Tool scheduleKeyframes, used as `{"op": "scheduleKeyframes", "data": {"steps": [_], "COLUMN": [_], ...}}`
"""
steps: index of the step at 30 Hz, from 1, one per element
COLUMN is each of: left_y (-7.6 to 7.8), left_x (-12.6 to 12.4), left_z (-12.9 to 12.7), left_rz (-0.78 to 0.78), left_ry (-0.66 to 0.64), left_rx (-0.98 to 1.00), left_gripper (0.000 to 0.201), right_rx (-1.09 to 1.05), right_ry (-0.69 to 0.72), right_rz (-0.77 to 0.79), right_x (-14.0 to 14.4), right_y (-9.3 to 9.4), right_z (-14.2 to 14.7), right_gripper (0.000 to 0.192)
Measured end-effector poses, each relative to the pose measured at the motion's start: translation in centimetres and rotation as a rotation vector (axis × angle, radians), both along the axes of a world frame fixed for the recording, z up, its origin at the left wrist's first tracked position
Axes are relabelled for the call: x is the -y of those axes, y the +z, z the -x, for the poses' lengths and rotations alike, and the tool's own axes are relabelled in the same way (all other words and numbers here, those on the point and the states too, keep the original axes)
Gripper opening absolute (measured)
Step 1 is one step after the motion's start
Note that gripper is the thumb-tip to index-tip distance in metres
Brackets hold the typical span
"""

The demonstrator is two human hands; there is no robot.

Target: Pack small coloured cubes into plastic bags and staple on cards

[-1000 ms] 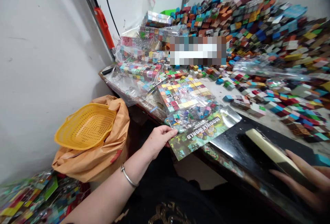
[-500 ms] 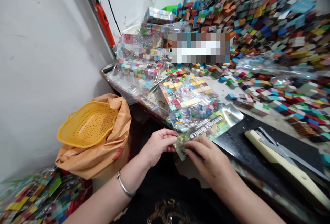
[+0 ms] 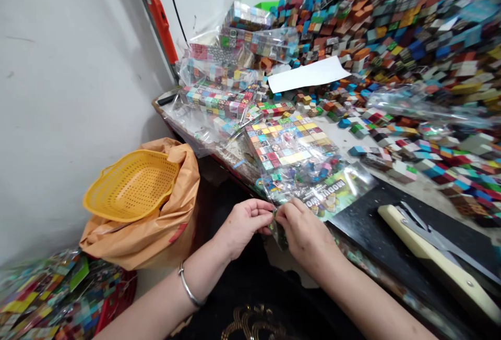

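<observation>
A clear plastic bag [image 3: 309, 186] lies at the near edge of the table [image 3: 344, 144], its mouth end hanging over toward the person. Inside it are a flat block of small coloured cubes in rows, some loose pieces, and a green printed card bearing lettering that is only partly legible. Further back on the left, more clear bags [image 3: 223, 76] hold similar rows of cubes, stacked one on another against the wall. Behind and to the right a large loose heap of coloured cubes [image 3: 391, 32] covers the table, with a white sheet of paper [image 3: 309, 74] lying on it.

On the floor to the left, an orange sack [image 3: 156, 235] stands open with a yellow perforated basket [image 3: 131, 186] resting tilted in its mouth; nothing shows inside the basket. Below it a pile of filled packets [image 3: 47, 298] lies on the floor.

The left hand [image 3: 242, 222] has its fingers curled, thumb and fingertips pinching the near corner of the clear plastic bag. The right hand [image 3: 303, 228] is just beside it, almost touching, fingers likewise bent and nipping the same edge of the bag. Both hands are closed on the plastic, not flat or spread. A metal bangle [image 3: 188, 290] sits on the left wrist.

To the right, on a black slab [image 3: 360, 220], lies a cutter with a cream handle [image 3: 438, 264], well apart from both hands.
</observation>
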State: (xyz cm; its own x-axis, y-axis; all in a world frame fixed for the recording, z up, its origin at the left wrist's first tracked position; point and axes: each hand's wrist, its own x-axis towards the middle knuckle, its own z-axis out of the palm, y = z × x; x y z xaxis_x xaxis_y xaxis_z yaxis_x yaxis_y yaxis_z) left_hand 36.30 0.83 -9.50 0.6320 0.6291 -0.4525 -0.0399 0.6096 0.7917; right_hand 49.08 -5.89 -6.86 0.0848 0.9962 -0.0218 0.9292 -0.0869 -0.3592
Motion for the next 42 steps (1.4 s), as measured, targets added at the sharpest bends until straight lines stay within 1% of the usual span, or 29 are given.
{"op": "scheduleKeyframes", "data": {"steps": [2, 5, 7, 8, 11, 13, 16, 18, 20, 23, 27, 29, 30, 33, 35, 39, 42], "left_y": [-0.1, 0.0, 0.3, 0.4, 0.7, 0.6, 0.3, -0.1, -0.3, -0.6, -0.6, -0.6, -0.6, -0.6, -0.4, -0.3, -0.5], "left_x": [0.0, 0.0, 0.1, 0.1, 0.2, 0.3, 0.3, 0.3, 0.3, 0.4, 0.9, 1.0, 1.0, 1.0, 1.0, 1.5, 2.0], "left_z": [0.0, -0.1, -0.3, -0.3, -0.4, -0.4, -0.3, -0.3, -0.3, -0.5, -0.5, -0.4, -0.3, 0.0, 0.0, -0.2, -0.4], "left_rz": [0.008, -0.018, -0.041, -0.053, -0.076, -0.052, 0.061, 0.147, 0.192, 0.184, 0.149, 0.178, 0.206, 0.264, 0.228, 0.107, 0.036], "left_ry": [0.001, 0.009, 0.018, 0.020, 0.017, 0.021, 0.017, -0.013, -0.039, -0.028, 0.077, 0.099, 0.084, -0.019, -0.042, 0.042, 0.075], "left_rx": [0.004, -0.016, -0.042, -0.058, -0.090, -0.073, -0.017, 0.004, 0.014, 0.019, 0.050, 0.073, 0.073, 0.027, 0.018, 0.072, 0.072], "left_gripper": [0.027, 0.027, 0.027, 0.027, 0.026, 0.024, 0.024, 0.023, 0.022, 0.021, 0.020, 0.020, 0.020, 0.019, 0.022, 0.021, 0.020], "right_rx": [0.030, 0.215, 0.339, 0.395, 0.525, 0.560, 0.512, 0.474, 0.449, 0.387, 0.284, 0.232, 0.205, 0.130, 0.081, -0.016, -0.042], "right_ry": [0.005, 0.124, 0.199, 0.221, 0.253, 0.271, 0.254, 0.227, 0.208, 0.191, 0.157, 0.138, 0.129, 0.109, 0.086, 0.022, 0.019], "right_rz": [0.004, 0.113, 0.155, 0.148, 0.059, 0.015, 0.038, 0.076, 0.105, 0.137, 0.156, 0.151, 0.143, 0.102, 0.073, 0.035, 0.013], "right_x": [0.0, -0.2, -0.3, -0.3, -0.3, -0.3, -0.2, -0.2, -0.1, -0.1, -0.4, -0.5, -0.4, -0.1, 0.1, 0.3, 0.2], "right_y": [-0.1, 0.4, 0.9, 1.1, 1.4, 1.4, 1.5, 1.5, 1.6, 2.0, 2.6, 2.6, 2.5, 1.6, 1.0, 0.3, 0.2], "right_z": [0.0, 0.1, 0.4, 0.6, 1.0, 1.1, 0.9, 0.7, 0.6, 0.7, 0.6, 0.4, 0.4, 0.1, 0.0, -0.1, -0.3], "right_gripper": [0.019, 0.015, 0.019, 0.020, 0.022, 0.022, 0.023, 0.023, 0.022, 0.024, 0.022, 0.018, 0.017, 0.015, 0.015, 0.015, 0.017]}}
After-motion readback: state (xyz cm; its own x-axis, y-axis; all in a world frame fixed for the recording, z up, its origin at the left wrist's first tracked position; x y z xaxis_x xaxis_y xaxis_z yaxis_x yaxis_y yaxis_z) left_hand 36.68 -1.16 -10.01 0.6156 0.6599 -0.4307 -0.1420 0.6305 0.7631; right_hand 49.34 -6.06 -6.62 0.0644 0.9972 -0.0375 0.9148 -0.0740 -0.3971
